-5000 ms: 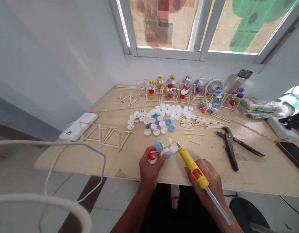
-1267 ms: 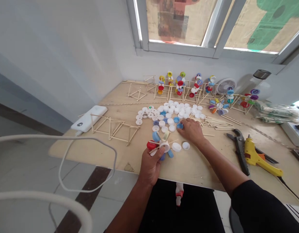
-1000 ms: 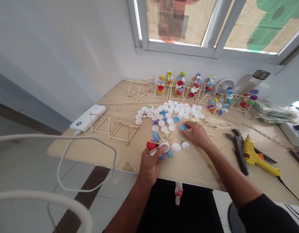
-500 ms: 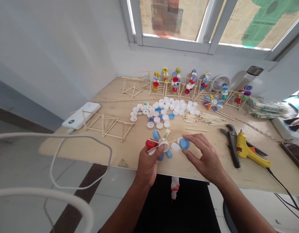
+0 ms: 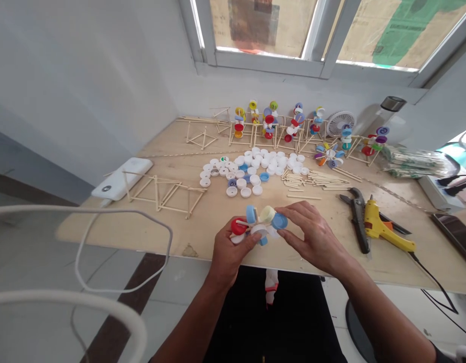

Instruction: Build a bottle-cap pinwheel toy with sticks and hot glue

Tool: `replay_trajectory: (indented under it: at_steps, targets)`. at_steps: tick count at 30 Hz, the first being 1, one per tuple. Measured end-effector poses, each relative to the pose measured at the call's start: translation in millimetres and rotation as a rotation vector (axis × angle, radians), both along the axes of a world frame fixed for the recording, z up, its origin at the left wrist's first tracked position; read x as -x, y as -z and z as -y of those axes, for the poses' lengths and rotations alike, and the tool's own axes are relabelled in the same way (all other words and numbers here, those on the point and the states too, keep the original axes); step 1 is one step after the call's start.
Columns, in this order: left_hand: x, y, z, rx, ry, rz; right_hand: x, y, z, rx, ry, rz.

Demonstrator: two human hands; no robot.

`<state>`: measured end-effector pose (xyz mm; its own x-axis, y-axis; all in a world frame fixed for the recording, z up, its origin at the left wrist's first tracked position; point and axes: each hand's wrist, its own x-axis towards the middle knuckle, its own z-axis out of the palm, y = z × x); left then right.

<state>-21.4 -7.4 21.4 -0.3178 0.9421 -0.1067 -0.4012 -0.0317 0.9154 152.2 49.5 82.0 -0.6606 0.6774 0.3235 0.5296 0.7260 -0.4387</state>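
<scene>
My left hand is closed on a small wheel of bottle caps, its thumb pressed to the white cap at the hub. Short sticks carry a red cap, a cream cap and several blue and white ones around that hub. On the wheel's right side, my right hand pinches a blue cap between thumb and fingers. This cap is beside the cream one. Whether it is fixed to a stick is hidden.
Loose white caps and cut sticks lie beyond my hands. To the right are black-handled cutters and a yellow glue gun. Stick frames and a white power bank stand left. Finished cap wheels line the wall.
The cap wheel has turned and tilted in my left hand, so the cream cap now faces up. My right hand, with the blue cap, has moved slightly left against the wheel.
</scene>
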Motion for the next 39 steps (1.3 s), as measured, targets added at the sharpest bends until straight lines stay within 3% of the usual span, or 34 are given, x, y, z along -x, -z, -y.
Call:
replay_trajectory:
  at_steps: [7,12,39]
  targets:
    - [12.8,-4.4,1.6,0.005,0.174,-0.155,-3.5,-7.8,0.3,0.076,-0.057,0.099]
    - [16.2,-5.0,1.9,-0.028,0.22,-0.179,-5.2,-8.4,2.8,0.097,-0.07,0.101]
    - [13.2,-6.7,1.3,-0.012,0.252,-0.2,-4.3,-3.5,4.5,0.133,-0.042,0.077]
